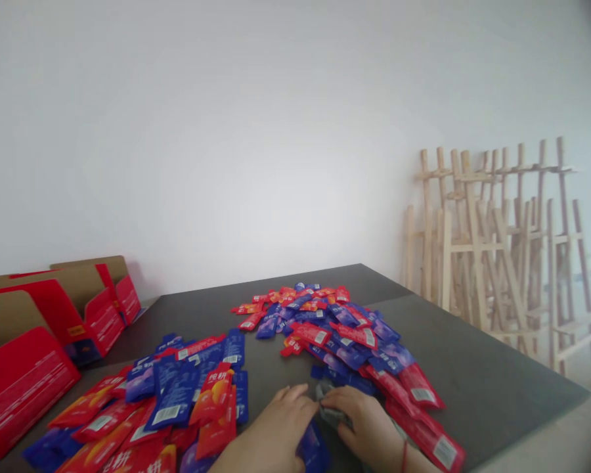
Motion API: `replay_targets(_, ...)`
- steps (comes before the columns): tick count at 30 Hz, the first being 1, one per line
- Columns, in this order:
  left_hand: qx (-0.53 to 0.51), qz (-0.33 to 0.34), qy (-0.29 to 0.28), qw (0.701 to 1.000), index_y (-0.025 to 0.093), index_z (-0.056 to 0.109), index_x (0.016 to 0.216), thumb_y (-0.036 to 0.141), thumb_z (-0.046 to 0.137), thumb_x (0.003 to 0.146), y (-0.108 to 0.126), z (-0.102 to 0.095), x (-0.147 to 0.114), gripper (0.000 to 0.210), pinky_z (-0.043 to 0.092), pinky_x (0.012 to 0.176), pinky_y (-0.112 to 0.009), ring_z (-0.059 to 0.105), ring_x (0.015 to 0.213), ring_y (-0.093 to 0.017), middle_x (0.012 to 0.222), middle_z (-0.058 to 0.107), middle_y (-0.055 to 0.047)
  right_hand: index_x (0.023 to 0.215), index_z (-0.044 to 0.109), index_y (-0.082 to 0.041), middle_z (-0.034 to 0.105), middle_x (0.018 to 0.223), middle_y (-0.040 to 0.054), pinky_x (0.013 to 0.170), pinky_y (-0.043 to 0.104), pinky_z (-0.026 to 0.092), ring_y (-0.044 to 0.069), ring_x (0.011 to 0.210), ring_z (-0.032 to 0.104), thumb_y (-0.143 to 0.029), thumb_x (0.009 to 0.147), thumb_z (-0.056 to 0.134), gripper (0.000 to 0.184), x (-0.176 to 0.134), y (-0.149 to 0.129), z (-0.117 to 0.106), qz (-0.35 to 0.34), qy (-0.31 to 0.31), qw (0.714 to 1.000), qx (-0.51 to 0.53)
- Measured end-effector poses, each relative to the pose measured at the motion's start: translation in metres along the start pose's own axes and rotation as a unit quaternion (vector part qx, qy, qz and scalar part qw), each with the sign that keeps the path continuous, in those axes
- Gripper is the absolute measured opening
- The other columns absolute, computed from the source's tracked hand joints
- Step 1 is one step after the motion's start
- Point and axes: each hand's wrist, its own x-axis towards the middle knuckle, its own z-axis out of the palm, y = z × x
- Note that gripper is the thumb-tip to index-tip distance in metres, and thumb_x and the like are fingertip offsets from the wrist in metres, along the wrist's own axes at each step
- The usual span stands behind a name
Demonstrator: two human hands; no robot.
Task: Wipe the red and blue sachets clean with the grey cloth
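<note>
My left hand (278,427) is low in the middle of the view, its fingers stretched out toward my right hand, beside a blue packet (315,450) that it partly covers. My right hand (362,417) curls over a crumpled grey piece (331,414), soft-looking like cloth or thin plastic; its kind is not clear. Past both hands spreads a loose pile of red and blue packets (345,345). A second heap of such packets (177,387) lies left of my left hand, several of them overlapping.
Open red cardboard boxes (103,322) with brown insides stand along the left side. The dark table (477,368) ends at a slanting right edge. Beyond it, several wooden easels (473,246) lean near the white wall (256,144).
</note>
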Motion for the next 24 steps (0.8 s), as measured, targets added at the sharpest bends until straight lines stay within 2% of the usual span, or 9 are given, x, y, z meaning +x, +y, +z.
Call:
replay_targets(5,0.172,0.074,-0.033,0.982,0.015,0.062,0.125,0.031,0.086,0.069,0.007,-0.005,0.023,0.063,0.038,0.114,-0.052,0.061,0.119,-0.034,0.121,0.069,-0.016,0.116,0.075,-0.020,0.073,0.124,0.0089,0.107,0.037,0.047,0.025,0.117,0.066,-0.012,0.076,0.051,0.048,0.004,0.008,0.009,0.066,0.073,0.994,0.043)
replay_targets(8,0.247,0.107,-0.022,0.963,0.015,0.066,0.115,0.036,0.092,0.064,0.003,-0.010,0.030,0.061,0.040,0.110,-0.050,0.063,0.108,-0.032,0.107,0.072,-0.013,0.116,0.075,-0.020,0.073,0.123,0.0085,0.106,0.036,0.047,0.024,0.116,0.067,-0.011,0.076,0.050,0.047,0.006,0.009,0.012,0.076,0.085,0.992,0.048)
replay_targets(10,0.262,0.126,-0.006,0.957,0.021,0.070,0.101,0.039,0.094,0.063,0.000,-0.017,0.031,0.049,0.042,0.106,-0.045,0.062,0.103,-0.030,0.099,0.072,-0.007,0.115,0.075,-0.021,0.073,0.123,0.0080,0.106,0.036,0.047,0.024,0.116,0.067,-0.012,0.077,0.050,0.046,0.006,0.007,0.011,0.071,0.078,0.994,0.043)
replay_targets(12,0.255,0.140,0.017,0.957,0.024,0.069,0.088,0.039,0.091,0.070,-0.003,-0.024,0.030,0.032,0.044,0.098,-0.039,0.061,0.099,-0.026,0.092,0.070,-0.002,0.114,0.075,-0.022,0.073,0.122,0.0076,0.104,0.036,0.048,0.024,0.115,0.067,-0.013,0.079,0.051,0.043,0.006,0.004,0.010,0.067,0.072,0.994,0.037)
replay_targets(14,0.246,0.147,0.055,0.956,0.025,0.067,0.085,0.033,0.082,0.081,-0.004,-0.026,0.028,0.017,0.044,0.090,-0.035,0.060,0.095,-0.022,0.090,0.068,0.001,0.112,0.075,-0.022,0.074,0.121,0.0073,0.103,0.035,0.048,0.025,0.114,0.067,-0.013,0.079,0.051,0.042,0.005,0.001,0.009,0.066,0.073,0.995,0.031)
replay_targets(16,0.244,0.151,0.106,0.952,0.024,0.066,0.088,0.025,0.071,0.091,-0.005,-0.021,0.025,0.006,0.043,0.086,-0.033,0.059,0.093,-0.020,0.093,0.067,0.002,0.112,0.074,-0.022,0.074,0.120,0.0071,0.102,0.034,0.048,0.025,0.112,0.067,-0.013,0.079,0.051,0.041,0.004,-0.001,0.008,0.062,0.078,0.995,0.026)
replay_targets(19,0.225,0.148,0.168,0.948,0.024,0.064,0.094,0.016,0.060,0.097,-0.011,-0.002,0.015,0.009,0.043,0.089,-0.033,0.060,0.094,-0.019,0.101,0.068,0.001,0.111,0.074,-0.022,0.074,0.117,0.0067,0.099,0.032,0.049,0.024,0.109,0.067,-0.012,0.077,0.051,0.042,0.003,-0.002,0.008,0.046,0.084,0.995,0.023)
replay_targets(22,0.153,0.119,0.184,0.964,0.025,0.065,0.099,0.005,0.053,0.093,-0.024,0.021,0.004,0.024,0.047,0.093,-0.034,0.063,0.099,-0.020,0.110,0.069,-0.001,0.111,0.073,-0.023,0.074,0.116,0.0053,0.098,0.031,0.048,0.023,0.107,0.066,-0.009,0.074,0.051,0.045,0.002,-0.003,0.008,0.022,0.076,0.997,0.012)
replay_targets(24,0.076,0.071,0.193,0.976,0.026,0.065,0.107,-0.001,0.047,0.085,-0.035,0.037,-0.002,0.039,0.049,0.099,-0.037,0.063,0.109,-0.022,0.120,0.068,-0.003,0.111,0.073,-0.023,0.075,0.115,0.0046,0.097,0.031,0.048,0.023,0.106,0.066,-0.008,0.072,0.052,0.047,0.002,-0.003,0.007,0.005,0.060,0.998,0.005)
